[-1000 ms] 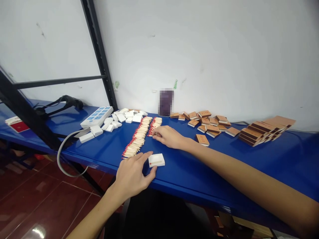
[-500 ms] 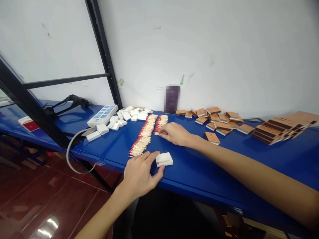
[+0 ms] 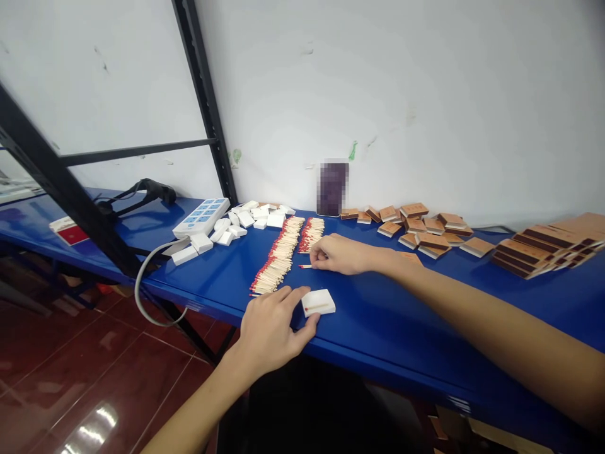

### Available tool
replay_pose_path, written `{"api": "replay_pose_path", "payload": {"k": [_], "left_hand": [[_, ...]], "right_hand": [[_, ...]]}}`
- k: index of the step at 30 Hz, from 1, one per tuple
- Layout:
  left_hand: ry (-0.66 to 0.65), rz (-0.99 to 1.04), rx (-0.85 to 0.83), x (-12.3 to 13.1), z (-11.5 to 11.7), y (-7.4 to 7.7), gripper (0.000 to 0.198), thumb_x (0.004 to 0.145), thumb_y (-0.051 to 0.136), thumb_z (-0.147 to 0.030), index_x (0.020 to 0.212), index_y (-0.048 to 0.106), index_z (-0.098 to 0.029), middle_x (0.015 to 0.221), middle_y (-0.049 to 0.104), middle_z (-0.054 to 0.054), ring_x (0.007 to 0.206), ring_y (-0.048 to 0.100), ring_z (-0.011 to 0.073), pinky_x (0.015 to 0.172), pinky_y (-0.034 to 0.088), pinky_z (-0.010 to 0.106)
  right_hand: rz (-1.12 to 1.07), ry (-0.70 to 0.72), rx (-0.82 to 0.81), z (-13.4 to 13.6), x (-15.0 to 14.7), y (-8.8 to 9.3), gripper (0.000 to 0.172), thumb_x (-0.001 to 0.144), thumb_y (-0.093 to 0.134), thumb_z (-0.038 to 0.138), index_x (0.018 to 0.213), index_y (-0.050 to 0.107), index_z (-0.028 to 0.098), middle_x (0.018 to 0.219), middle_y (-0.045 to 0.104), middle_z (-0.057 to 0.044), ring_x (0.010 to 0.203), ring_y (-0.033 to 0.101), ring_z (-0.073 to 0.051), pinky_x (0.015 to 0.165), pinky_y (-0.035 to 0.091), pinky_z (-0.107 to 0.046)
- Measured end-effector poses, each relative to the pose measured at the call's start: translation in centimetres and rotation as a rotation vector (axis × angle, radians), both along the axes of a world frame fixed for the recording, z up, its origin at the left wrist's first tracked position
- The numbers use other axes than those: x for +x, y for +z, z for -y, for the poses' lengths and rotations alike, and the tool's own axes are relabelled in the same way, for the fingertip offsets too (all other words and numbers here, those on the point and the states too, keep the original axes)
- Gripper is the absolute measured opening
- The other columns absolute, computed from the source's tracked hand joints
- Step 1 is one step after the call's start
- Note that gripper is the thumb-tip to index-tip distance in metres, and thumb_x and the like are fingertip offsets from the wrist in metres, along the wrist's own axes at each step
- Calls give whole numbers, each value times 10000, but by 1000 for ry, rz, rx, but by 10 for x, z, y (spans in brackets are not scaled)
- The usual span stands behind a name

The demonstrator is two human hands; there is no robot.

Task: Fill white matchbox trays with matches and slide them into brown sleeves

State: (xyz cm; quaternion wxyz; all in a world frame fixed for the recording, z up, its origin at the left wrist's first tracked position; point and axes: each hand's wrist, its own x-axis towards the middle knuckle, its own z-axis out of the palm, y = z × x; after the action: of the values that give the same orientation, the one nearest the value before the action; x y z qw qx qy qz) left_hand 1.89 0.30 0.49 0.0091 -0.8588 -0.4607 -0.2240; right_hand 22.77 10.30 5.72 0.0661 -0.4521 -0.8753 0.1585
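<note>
Fingers of right hand (image 3: 343, 254) pinch a match (image 3: 305, 266); left hand (image 3: 271, 318) fingers grip white tray (image 3: 318, 302).

The counter (image 3: 378, 318) is glossy blue. The tray (image 3: 318, 302) at my left grip (image 3: 269, 325) is plain white. The match (image 3: 305, 266) in my right grip (image 3: 343, 254) is pale wood with a red head, like the rows of matches (image 3: 278, 258). Near the counter's back edge, the sleeves (image 3: 416, 226) are brown and the power strip (image 3: 201, 217) is white with blue sockets.

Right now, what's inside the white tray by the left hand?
One match lies in the white tray. The left hand pinches its left end, so that corner is covered; nothing else shows inside.
</note>
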Motion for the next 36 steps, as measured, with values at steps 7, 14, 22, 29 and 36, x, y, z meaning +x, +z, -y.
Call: {"api": "replay_pose_path", "payload": {"k": [7,14,22,29,36], "left_hand": [[0,14,12,0,0,-2,376,914,537,-445,1225,650,-265,951,732,17,856,706,246,677,505,329],[-8,24,13,0,-1,-2,365,908,551,-444,1213,648,-267,936,727,8,842,696,238,650,455,313],[-35,120,-88,-3,1,3,322,901,584,-414,1197,592,-287,697,608,-57,618,587,151,570,309,270],[-75,153,-154,-5,-1,6,285,882,594,-390,1158,584,-321,632,507,-88,580,525,125,555,263,267],[-71,159,-162,-5,0,7,286,887,582,-380,1168,582,-329,619,492,-89,579,522,126,558,260,269]], "right_hand": [[75,51,-20,8,4,11,89,815,612,220,808,689,177,714,690,-9,645,596,-138,599,397,-246],[65,68,-47,5,4,10,103,824,632,252,841,692,170,708,678,-13,656,595,-141,620,402,-248],[83,120,-97,4,7,9,148,861,596,284,859,678,160,713,659,-17,626,556,-132,589,390,-243],[64,102,-92,6,4,14,128,820,643,245,883,704,152,697,659,-11,627,569,-134,600,396,-242],[59,113,-99,2,6,13,155,817,654,257,910,715,149,716,676,-22,635,577,-141,600,394,-246]]}}
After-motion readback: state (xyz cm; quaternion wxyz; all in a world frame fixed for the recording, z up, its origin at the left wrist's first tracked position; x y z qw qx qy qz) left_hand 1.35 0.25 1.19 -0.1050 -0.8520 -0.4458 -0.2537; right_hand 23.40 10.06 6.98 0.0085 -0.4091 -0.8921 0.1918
